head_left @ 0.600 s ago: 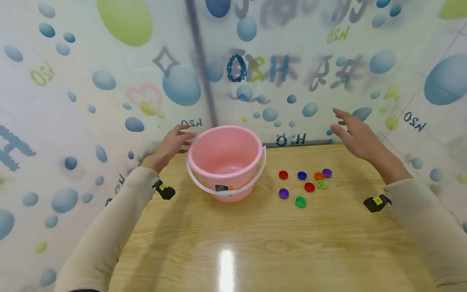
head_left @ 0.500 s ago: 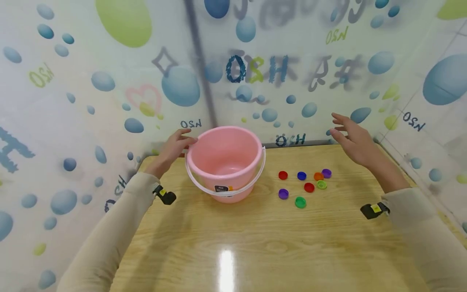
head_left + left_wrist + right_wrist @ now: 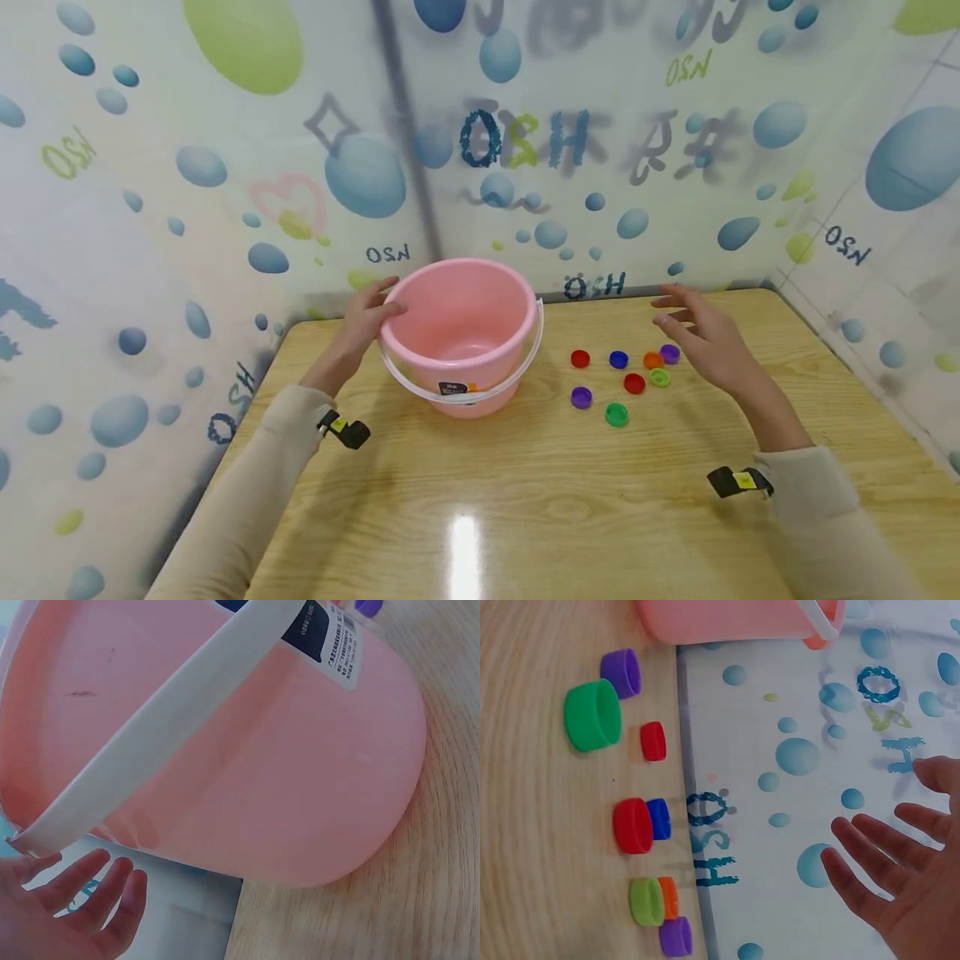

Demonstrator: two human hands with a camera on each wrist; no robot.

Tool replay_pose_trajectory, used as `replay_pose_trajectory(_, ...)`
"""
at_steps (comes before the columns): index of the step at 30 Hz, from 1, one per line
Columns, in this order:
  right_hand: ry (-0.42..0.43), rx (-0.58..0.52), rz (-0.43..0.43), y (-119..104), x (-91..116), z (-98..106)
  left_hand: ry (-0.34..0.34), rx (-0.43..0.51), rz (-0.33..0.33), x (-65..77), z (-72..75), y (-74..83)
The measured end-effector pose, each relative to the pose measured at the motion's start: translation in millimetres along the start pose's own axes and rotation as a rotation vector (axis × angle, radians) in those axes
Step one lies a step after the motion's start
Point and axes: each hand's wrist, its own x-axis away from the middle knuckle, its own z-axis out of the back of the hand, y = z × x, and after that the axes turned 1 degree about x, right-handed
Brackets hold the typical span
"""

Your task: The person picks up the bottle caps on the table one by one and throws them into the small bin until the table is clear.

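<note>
A pink bucket [image 3: 471, 333] with a white handle [image 3: 480, 397] stands on the wooden table. My left hand [image 3: 363, 320] is at its left rim, thumb tip overlapping the rim in the head view. In the left wrist view the fingers [image 3: 112, 907] are spread beside the handle's end, with a gap between them and the bucket wall. My right hand [image 3: 708, 342] hovers over the right side, fingers loosely extended and holding nothing. Nearest to it are small round plastic caps: purple [image 3: 670, 354], orange [image 3: 653, 361] and light green [image 3: 660, 378].
More caps lie between the bucket and the right hand: red [image 3: 580, 358], blue [image 3: 618, 360], another red [image 3: 634, 383], purple [image 3: 581, 397] and green [image 3: 617, 415]. A patterned curtain [image 3: 555, 192] stands behind the table [image 3: 555, 517] and along its sides.
My left hand has moved slightly down and onto the bucket's rim. My right hand has come down and left toward the caps. The bucket and caps have stayed in place.
</note>
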Motion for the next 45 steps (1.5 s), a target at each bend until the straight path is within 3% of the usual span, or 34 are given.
replay_pose_trajectory(12, -0.048, -0.029, -0.025, 6, 6, -20, 0.064, 0.010, -0.057, 7.7, -7.1, 0.5)
replay_pose_trajectory(22, -0.036, -0.014, -0.047, 9, 10, -22, 0.066, 0.007, -0.046, 20.4, -15.0, 5.9)
replay_pose_trajectory(36, -0.032, -0.006, -0.053, 19, 13, -23, 0.071, 0.015, -0.038, 50.6, -26.3, 9.6)
replay_pose_trajectory(45, -0.052, 0.003, -0.098, 28, 14, -22, 0.081, 0.033, -0.080, 65.5, -38.3, 13.6)
